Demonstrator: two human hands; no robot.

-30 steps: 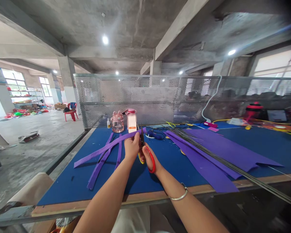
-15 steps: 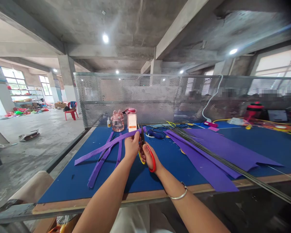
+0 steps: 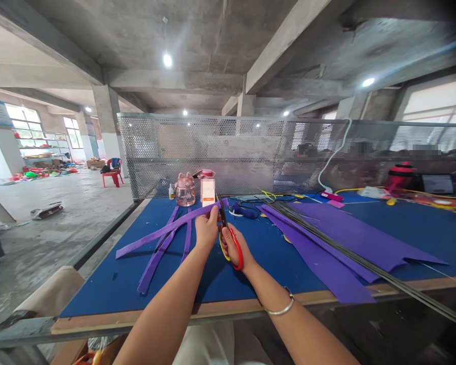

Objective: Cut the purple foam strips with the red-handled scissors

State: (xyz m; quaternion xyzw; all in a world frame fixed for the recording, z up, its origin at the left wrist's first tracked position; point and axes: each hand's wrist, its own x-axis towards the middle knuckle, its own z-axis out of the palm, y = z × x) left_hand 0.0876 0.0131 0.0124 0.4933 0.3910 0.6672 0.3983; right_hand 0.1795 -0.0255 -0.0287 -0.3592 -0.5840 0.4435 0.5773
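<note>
Pinched in my left hand (image 3: 206, 228) is a long purple strip (image 3: 152, 236), which trails out to the left above the table. My right hand (image 3: 231, 246) grips scissors (image 3: 238, 253) with one red and one yellow handle loop. Their dark blades point up and away and sit at the strip's right end, just right of my left fingers. Whether the blades are fully closed on the strip is hard to make out. More purple strips (image 3: 152, 274) lie on the blue table beneath the held one.
Large purple sheets (image 3: 334, 228) lie on the right, with a bundle of thin rods (image 3: 349, 247) across them. At the back stand a pink bottle (image 3: 185, 190) and a lit phone (image 3: 208, 191), near a dark blue tool (image 3: 245, 210). A perforated metal screen (image 3: 213, 152) borders the table (image 3: 106, 289).
Both hands stay in nearly the same place. The scissor blades look slightly closer together at the strip's end. The view has shifted very slightly.
</note>
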